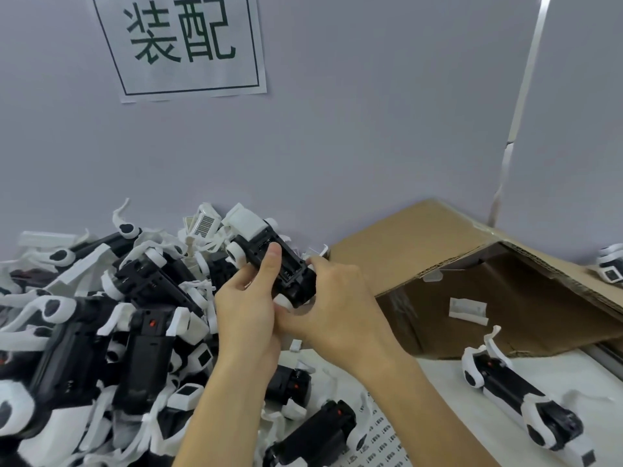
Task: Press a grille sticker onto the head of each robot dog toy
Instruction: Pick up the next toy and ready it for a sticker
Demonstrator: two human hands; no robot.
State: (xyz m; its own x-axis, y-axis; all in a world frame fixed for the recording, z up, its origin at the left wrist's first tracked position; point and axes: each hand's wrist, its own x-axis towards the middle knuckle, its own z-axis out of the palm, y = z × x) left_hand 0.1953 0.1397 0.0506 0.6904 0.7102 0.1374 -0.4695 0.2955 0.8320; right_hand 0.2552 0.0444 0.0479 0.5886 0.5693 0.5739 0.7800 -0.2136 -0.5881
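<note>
Cardboard box [438, 237] lies open on its side, far right on the bench [448, 392]. Pile of robot dog toys [101, 332] fills the left. Left hand [247, 315] and right hand [333, 298] both grip one robot dog toy [269, 257] mid-air, underside up, likely turning its head toward the sticker sheet [381, 433] lying near.

From my feed, a pale lavender-grey wall [337, 146] fills most of what I see. A white paper sign [178, 45] is stuck to it up top, printed with two large dark characters inside a thin border. To the right, a shiny metal strip [519, 106] runs down the seam where a second panel [580, 129] meets the first. Below, the white tabletop [448, 392] shows at lower right, with a brown cardboard box [421, 237] lying against the wall. The light is even and soft.
</note>
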